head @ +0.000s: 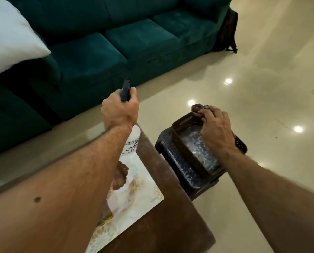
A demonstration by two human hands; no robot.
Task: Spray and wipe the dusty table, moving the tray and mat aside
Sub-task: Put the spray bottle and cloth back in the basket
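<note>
My left hand (120,108) grips a white spray bottle (132,141) by its dark trigger head, holding it above the far end of the brown dusty table (163,225). A pale printed mat (134,190) lies on the table, partly under my left forearm. My right hand (214,128) pinches a reddish-brown cloth (198,108) and rests on the rim of a dark woven tray (191,154). The tray sits on a dark patterned stool (172,161) just right of the table.
A teal sofa (116,46) with a white cushion (10,33) runs along the far side. A dark bag (227,31) leans at the sofa's right end. Glossy cream floor tiles (262,79) spread to the right.
</note>
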